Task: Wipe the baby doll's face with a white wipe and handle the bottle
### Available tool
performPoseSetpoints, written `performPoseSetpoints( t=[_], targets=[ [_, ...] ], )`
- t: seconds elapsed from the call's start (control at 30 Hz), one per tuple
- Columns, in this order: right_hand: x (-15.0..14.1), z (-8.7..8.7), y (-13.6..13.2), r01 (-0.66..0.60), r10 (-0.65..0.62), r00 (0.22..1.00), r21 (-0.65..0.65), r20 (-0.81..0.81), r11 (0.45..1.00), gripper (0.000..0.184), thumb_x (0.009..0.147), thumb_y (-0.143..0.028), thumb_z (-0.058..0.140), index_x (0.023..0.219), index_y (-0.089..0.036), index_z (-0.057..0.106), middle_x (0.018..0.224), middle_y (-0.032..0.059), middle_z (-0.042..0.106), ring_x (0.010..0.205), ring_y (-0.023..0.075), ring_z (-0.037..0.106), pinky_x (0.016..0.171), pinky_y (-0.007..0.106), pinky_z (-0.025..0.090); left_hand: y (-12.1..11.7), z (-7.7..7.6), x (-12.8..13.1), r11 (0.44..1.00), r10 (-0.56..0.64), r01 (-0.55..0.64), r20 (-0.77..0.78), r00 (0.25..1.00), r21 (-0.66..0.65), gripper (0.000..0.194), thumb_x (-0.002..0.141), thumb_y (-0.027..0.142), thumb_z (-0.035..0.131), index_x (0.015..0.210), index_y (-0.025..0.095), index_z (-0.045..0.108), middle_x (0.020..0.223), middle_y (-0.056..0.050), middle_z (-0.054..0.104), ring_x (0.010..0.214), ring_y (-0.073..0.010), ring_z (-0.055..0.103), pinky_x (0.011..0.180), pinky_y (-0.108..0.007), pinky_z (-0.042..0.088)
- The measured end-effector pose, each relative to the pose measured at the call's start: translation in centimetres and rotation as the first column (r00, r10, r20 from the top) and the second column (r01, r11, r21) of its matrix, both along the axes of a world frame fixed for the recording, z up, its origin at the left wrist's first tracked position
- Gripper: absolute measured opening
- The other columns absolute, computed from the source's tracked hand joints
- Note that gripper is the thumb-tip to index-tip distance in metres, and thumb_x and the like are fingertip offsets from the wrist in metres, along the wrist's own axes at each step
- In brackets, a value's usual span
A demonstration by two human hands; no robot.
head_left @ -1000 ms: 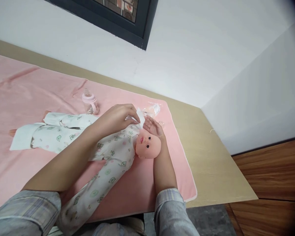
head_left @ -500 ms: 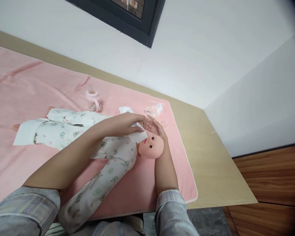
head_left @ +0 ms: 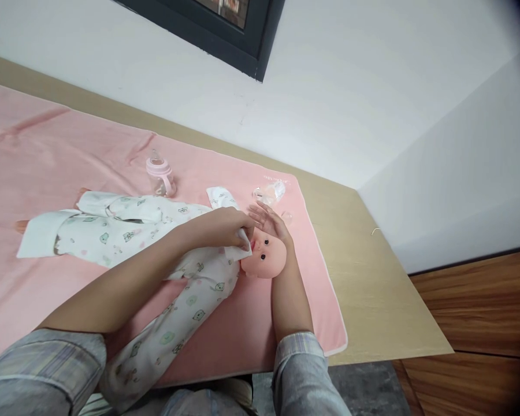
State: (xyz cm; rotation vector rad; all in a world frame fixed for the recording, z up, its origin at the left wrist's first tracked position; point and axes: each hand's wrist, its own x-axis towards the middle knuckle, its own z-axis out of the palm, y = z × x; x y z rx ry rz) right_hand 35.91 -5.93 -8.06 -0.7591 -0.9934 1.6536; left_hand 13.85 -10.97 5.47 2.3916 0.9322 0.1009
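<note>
A baby doll [head_left: 266, 263] in white printed clothes [head_left: 112, 228] lies on its back on a pink blanket [head_left: 238, 323], head to the right. My left hand [head_left: 229, 226] is closed on a white cloth [head_left: 241, 247] at the doll's mouth and chin. Folds in the cloth stick out below my fingers; I cannot tell whether it is a wipe or a bib. Beside the far side of the doll's head, my right hand [head_left: 269, 221] is open, palm up, fingers stretched toward my left. Its forearm runs past the top of the head.
A pink-topped baby bottle [head_left: 160, 176] with handles stands beyond the doll's legs. Past my right hand lie a clear item [head_left: 269, 192] and a small clear ring-like piece [head_left: 286, 218]. The wooden tabletop [head_left: 355, 277] ends at the right, and a white wall [head_left: 329, 104] rises behind.
My left hand has drawn slightly left and down, and its fingers have closed tighter on the white cloth. The right hand stays open by the head. The whole view has shifted slightly.
</note>
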Motion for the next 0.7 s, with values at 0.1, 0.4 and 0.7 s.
performPoseSetpoints(
  t=[0.1, 0.4, 0.7],
  targets=[
    [0.2, -0.5, 0.2, -0.002, 0.001, 1.000, 0.029, 0.011, 1.000, 0.049, 0.085, -0.046, 0.060, 0.131, -0.030, 0.053, 0.136, 0.0034, 0.061, 0.127, 0.0204, 0.058, 0.115, 0.046, 0.042, -0.1, -0.2, 0.2, 1.000, -0.004, 0.004, -0.024, 1.000, 0.024, 0.009, 0.077, 0.022, 0.064, 0.083, 0.022, 0.071, 0.086, 0.001, 0.070, 0.077, -0.0173, 0.063, 0.063, -0.025, 0.040],
    [0.1, 0.1, -0.5, -0.013, 0.012, 0.998, 0.027, 0.055, 1.000, 0.048, 0.085, -0.047, 0.061, 0.130, -0.030, 0.055, 0.135, 0.0036, 0.062, 0.130, 0.0225, 0.056, 0.116, 0.048, 0.040, -0.6, 0.2, 0.3, 0.996, 0.005, -0.003, -0.026, 1.000, 0.084, 0.012, 0.076, 0.021, 0.060, 0.078, 0.022, 0.072, 0.080, -0.001, 0.070, 0.073, -0.0190, 0.063, 0.060, -0.027, 0.039],
    [0.8, -0.8, 1.0, -0.070, 0.070, 0.996, -0.014, 0.053, 0.997, 0.048, 0.085, -0.046, 0.062, 0.129, -0.027, 0.056, 0.133, 0.0041, 0.063, 0.126, 0.0220, 0.059, 0.114, 0.049, 0.043, -0.8, 0.5, 0.3, 0.992, 0.033, -0.026, -0.058, 0.998, 0.125, 0.016, 0.078, 0.021, 0.057, 0.078, 0.023, 0.073, 0.079, -0.001, 0.071, 0.074, -0.0191, 0.063, 0.062, -0.027, 0.038]
  ],
)
